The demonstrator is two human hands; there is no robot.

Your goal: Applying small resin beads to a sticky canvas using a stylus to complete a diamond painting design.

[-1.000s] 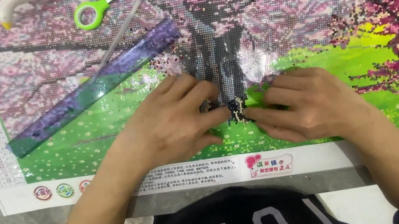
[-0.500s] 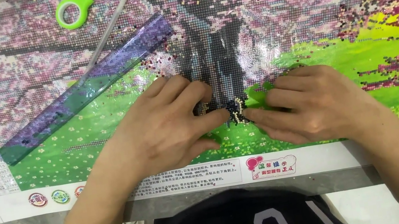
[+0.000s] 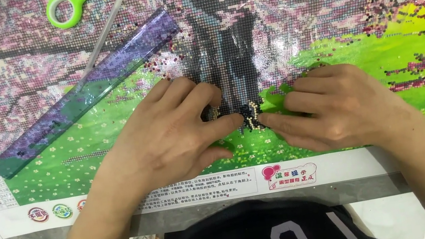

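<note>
Both hands have stayed put, left hand (image 3: 169,135) and right hand (image 3: 336,108) lying flat with fingertips pressing the dark beads (image 3: 250,116) onto the canvas (image 3: 350,18).

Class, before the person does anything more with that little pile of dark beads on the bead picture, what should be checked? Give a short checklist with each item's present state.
1. Beads gathered in one small cluster between the fingertips: ok.
2. Left hand flat on the canvas, forefinger at the beads: ok.
3. Right hand flat, fingertips at the beads' other side: ok.
4. Ruler lying apart from both hands: ok.
5. Scissors out of the way at the top edge: ok.
6. Beads stuck down or loose: cannot tell.
</note>
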